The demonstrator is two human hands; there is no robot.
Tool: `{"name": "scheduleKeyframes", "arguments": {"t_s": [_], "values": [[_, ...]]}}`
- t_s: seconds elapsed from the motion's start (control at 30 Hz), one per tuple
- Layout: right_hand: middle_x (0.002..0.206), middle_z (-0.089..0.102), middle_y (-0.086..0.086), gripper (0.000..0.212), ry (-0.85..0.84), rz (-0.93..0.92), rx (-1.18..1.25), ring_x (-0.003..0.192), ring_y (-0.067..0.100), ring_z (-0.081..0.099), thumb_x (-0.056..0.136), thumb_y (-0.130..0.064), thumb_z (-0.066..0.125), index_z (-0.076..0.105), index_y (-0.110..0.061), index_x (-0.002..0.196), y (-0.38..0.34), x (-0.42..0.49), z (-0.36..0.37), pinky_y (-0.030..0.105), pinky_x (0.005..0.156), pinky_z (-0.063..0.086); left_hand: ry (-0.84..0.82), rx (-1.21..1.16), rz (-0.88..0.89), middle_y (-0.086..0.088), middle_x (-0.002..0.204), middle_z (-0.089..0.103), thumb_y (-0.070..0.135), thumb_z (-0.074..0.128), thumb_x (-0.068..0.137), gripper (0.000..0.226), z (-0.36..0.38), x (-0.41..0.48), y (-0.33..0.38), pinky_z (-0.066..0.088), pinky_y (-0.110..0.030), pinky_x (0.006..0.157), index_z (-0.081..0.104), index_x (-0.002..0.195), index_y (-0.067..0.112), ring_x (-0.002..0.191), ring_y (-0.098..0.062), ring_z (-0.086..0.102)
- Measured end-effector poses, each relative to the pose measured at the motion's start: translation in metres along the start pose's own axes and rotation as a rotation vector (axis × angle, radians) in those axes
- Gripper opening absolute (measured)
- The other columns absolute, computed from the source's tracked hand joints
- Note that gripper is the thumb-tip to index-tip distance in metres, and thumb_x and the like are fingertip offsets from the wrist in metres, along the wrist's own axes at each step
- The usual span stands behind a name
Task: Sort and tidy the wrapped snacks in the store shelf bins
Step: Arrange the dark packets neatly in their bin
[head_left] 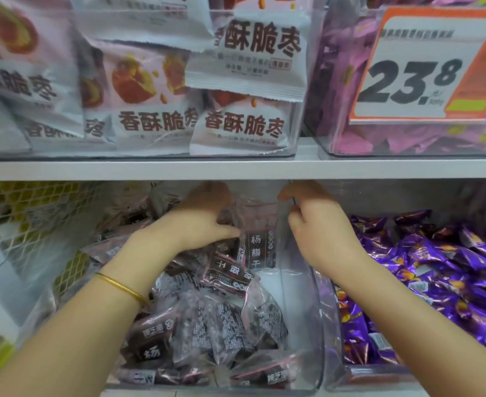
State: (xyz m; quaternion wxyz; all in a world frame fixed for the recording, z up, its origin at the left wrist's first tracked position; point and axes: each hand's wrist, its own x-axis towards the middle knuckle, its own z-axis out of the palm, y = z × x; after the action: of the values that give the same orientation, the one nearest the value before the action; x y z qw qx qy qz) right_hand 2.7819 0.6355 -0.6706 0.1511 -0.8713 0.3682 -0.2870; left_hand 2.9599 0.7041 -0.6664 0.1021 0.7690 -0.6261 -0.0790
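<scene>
Lower shelf, beneath the shelf edge [236,169] close above both hands. Left: mesh basket [35,219]. Left hand [204,216] reaches into the clear bin [316,325], thumb touching an upright packet [257,245], long axis vertical; its fingers are hidden, so grip cannot be told. Dark packets [207,325] heap leftward; the bin floor lies bare at right. Right hand [319,227] curls its fingers [289,194] over the bin's right wall. Purple snacks [436,276] fill the next bin [373,375].
</scene>
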Motion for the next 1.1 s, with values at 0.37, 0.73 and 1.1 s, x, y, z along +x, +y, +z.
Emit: {"name": "scheduleKeyframes", "arguments": {"t_s": [0.37, 0.73, 1.1], "values": [[0.114, 0.065, -0.002, 0.044, -0.349, -0.377, -0.251, 0.105, 0.022, 0.059, 0.086, -0.001, 0.045, 0.061, -0.029, 0.116, -0.023, 0.001, -0.002, 0.038, 0.085, 0.051, -0.360, 0.453, -0.063, -0.008, 0.142, 0.035, 0.069, 0.057, 0.073, 0.079, 0.027, -0.019, -0.006, 0.028, -0.044, 0.105, 0.037, 0.140, 0.032, 0.131, -0.032, 0.028], [0.106, 0.062, 0.014, 0.037, -0.824, -0.211, -0.442, 0.097, 0.030, 0.060, 0.083, 0.008, 0.039, 0.059, -0.005, 0.111, -0.035, 0.039, 0.025, 0.034, 0.077, 0.050, -0.112, -0.151, -0.050, -0.003, 0.113, 0.060, 0.025, 0.078, 0.072, 0.057, 0.028, -0.025, -0.016, 0.049, -0.036, 0.084, 0.047, 0.119, 0.013, 0.095, -0.020, 0.059], [0.101, 0.055, -0.002, 0.039, -0.680, -0.166, -0.098, 0.074, 0.016, 0.057, 0.078, -0.021, 0.072, 0.055, -0.020, 0.113, -0.038, 0.033, -0.002, 0.020, 0.057, 0.045, 0.014, -0.850, -0.115, -0.014, 0.085, 0.064, -0.005, 0.068, 0.078, 0.026, 0.023, -0.040, -0.026, 0.053, -0.040, 0.082, 0.051, 0.086, 0.013, 0.072, -0.025, 0.063]]}}
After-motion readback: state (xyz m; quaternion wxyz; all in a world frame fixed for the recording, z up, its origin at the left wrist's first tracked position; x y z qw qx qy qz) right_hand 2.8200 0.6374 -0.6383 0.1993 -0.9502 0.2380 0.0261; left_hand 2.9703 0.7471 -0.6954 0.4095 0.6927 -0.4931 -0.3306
